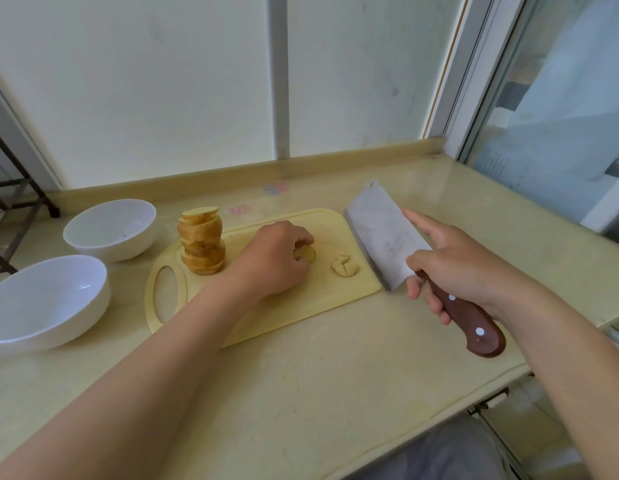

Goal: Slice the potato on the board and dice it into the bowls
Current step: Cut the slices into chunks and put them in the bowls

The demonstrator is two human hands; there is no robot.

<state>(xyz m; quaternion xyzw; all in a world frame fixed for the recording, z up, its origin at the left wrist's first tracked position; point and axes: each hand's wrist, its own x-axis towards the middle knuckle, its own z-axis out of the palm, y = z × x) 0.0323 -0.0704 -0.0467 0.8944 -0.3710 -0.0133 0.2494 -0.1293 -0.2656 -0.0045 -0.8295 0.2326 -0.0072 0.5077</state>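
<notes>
A pale cutting board (pixel 283 306) lies on the counter. A tall stack of potato slices (pixel 201 244) stands at its left end. My left hand (pixel 276 258) pinches a single potato slice (pixel 306 253) flat on the board's middle. To its right sits a small pile of diced potato (pixel 344 265). My right hand (pixel 453 261) grips the brown handle of a cleaver (pixel 384 233), forefinger along the blade, which hangs just past the board's right edge. Two white bowls, the far bowl (pixel 110 228) and the near bowl (pixel 44 301), stand left of the board and hold nothing I can see.
The beige counter (pixel 301 393) ends at a front edge on the lower right. A low ledge and frosted window panels run behind the board. A dark metal rack (pixel 13 188) stands at the far left, beyond the counter.
</notes>
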